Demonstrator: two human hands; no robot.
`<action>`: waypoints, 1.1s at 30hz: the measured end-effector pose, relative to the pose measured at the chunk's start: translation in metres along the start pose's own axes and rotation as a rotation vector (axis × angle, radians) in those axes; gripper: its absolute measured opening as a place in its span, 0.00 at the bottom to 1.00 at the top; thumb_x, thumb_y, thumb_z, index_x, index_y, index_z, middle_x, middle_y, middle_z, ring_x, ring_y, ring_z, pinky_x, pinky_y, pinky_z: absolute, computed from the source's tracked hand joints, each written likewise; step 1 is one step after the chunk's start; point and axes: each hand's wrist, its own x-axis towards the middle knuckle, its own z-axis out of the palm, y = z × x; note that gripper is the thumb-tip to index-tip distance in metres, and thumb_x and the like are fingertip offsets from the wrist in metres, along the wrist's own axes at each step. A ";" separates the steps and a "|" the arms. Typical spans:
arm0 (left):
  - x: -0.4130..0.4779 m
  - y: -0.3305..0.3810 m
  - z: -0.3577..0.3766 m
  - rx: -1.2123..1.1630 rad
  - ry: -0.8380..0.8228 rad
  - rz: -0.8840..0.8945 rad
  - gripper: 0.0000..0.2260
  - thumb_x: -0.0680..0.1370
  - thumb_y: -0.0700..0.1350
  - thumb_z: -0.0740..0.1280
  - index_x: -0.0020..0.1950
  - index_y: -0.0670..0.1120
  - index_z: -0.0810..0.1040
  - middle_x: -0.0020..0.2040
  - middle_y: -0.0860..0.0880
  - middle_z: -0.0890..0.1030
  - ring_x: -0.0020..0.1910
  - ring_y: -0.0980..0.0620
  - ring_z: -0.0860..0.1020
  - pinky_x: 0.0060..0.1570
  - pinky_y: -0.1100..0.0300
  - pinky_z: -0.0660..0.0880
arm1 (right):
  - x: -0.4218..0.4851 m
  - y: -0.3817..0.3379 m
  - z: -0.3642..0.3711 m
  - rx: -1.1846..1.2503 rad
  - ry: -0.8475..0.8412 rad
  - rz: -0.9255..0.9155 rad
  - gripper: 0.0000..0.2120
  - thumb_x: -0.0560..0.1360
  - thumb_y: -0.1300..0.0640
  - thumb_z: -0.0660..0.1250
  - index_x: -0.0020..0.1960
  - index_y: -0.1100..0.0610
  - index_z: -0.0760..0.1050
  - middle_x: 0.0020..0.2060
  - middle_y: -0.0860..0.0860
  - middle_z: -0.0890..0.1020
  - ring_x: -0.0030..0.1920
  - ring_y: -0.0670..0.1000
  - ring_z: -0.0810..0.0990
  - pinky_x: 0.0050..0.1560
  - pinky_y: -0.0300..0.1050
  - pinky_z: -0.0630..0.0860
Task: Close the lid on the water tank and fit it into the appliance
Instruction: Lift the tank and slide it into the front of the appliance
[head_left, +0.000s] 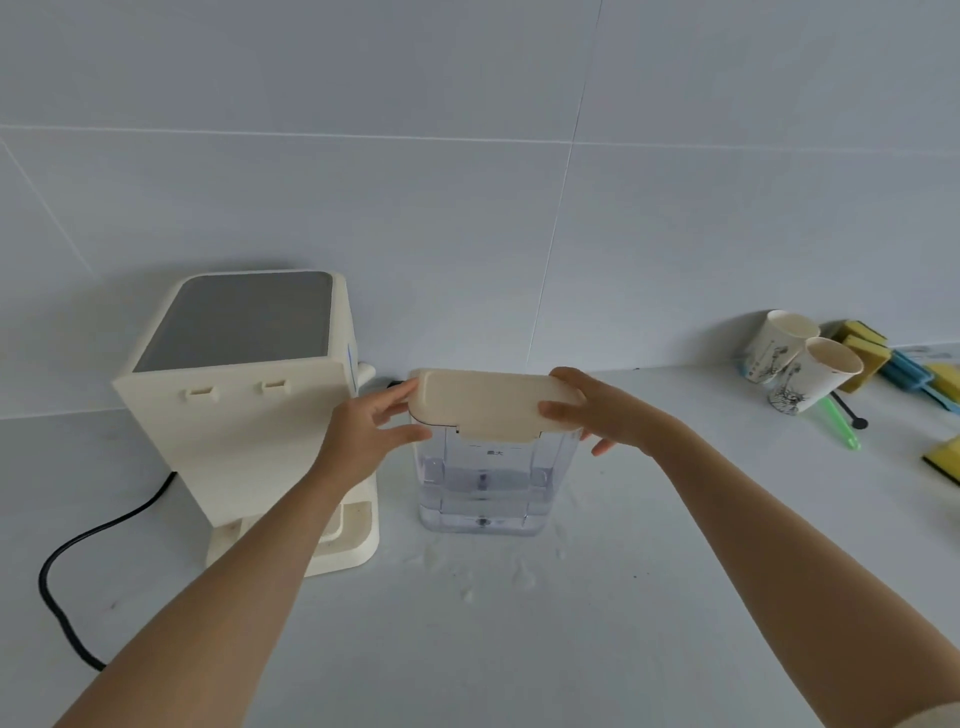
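A clear plastic water tank (485, 483) stands upright on the white counter, partly filled with water. A cream lid (493, 402) lies flat across its top. My left hand (371, 426) grips the lid's left end, fingers over the top and thumb under the rim. My right hand (597, 410) holds the lid's right end the same way. To the left stands the cream appliance (244, 384) with a grey top panel, its back face with two small slots turned toward me and a low base at its foot.
A black power cord (78, 551) curls from the appliance over the counter at left. Two paper cups (800, 364), yellow and blue sponges (883, 358) and a green stick lie at the far right. Water drops spot the counter in front of the tank.
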 end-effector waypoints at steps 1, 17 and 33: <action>0.001 -0.001 0.000 -0.006 -0.016 0.006 0.30 0.66 0.33 0.73 0.66 0.41 0.69 0.60 0.50 0.75 0.43 0.75 0.77 0.63 0.58 0.68 | -0.003 0.002 0.002 0.007 -0.007 0.000 0.27 0.73 0.43 0.61 0.69 0.46 0.57 0.55 0.54 0.72 0.48 0.55 0.76 0.48 0.53 0.78; 0.002 -0.045 0.032 -0.024 -0.223 -0.231 0.45 0.65 0.42 0.76 0.73 0.54 0.52 0.73 0.54 0.60 0.72 0.49 0.61 0.62 0.60 0.59 | 0.004 0.059 0.051 0.397 0.065 -0.028 0.61 0.64 0.60 0.75 0.71 0.45 0.27 0.73 0.54 0.61 0.70 0.56 0.64 0.69 0.54 0.65; 0.012 -0.053 0.041 0.193 -0.215 -0.340 0.37 0.62 0.42 0.78 0.65 0.36 0.63 0.66 0.35 0.69 0.66 0.38 0.68 0.65 0.47 0.66 | 0.023 0.070 0.098 0.315 0.177 0.120 0.41 0.59 0.61 0.78 0.65 0.58 0.58 0.56 0.53 0.71 0.58 0.56 0.72 0.60 0.51 0.73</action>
